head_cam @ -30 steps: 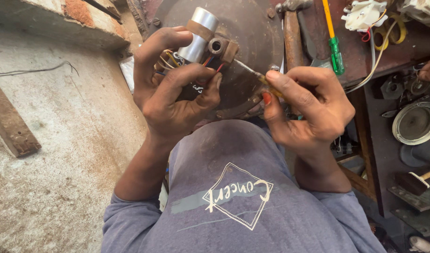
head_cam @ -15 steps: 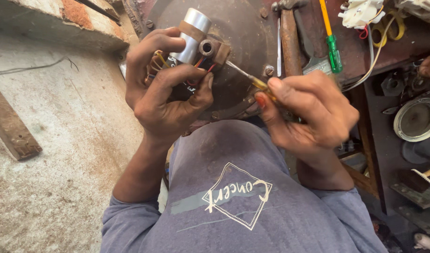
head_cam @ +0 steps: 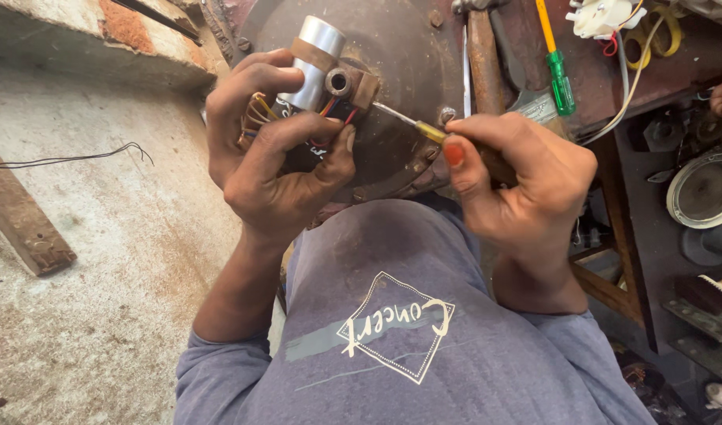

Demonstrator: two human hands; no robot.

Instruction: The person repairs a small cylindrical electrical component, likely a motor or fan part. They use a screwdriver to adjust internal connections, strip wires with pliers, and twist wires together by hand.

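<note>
My left hand (head_cam: 278, 161) grips a small electrical assembly (head_cam: 323, 75): a silver cylindrical capacitor with a brown band, a brown block with a round hole, and several coloured wires bunched under my fingers. My right hand (head_cam: 518, 185) is closed around a screwdriver (head_cam: 424, 127) with a yellow-brown handle. Its thin metal shaft points left and its tip touches the brown block beside the wires. Both hands are held above my grey shirt, in front of a large rusty round metal disc (head_cam: 408, 47).
A green-and-yellow screwdriver (head_cam: 556, 67) and a rusty metal bar (head_cam: 485, 47) lie on the brown bench. White wires and a white part (head_cam: 601, 17) sit at top right. A concrete floor with a wooden plank (head_cam: 22, 220) lies left. Round metal parts (head_cam: 703, 189) rest at right.
My right hand has shifted slightly right and its grip on the screwdriver turned, with the tip staying at the brown block. My left hand holds the assembly much as before.
</note>
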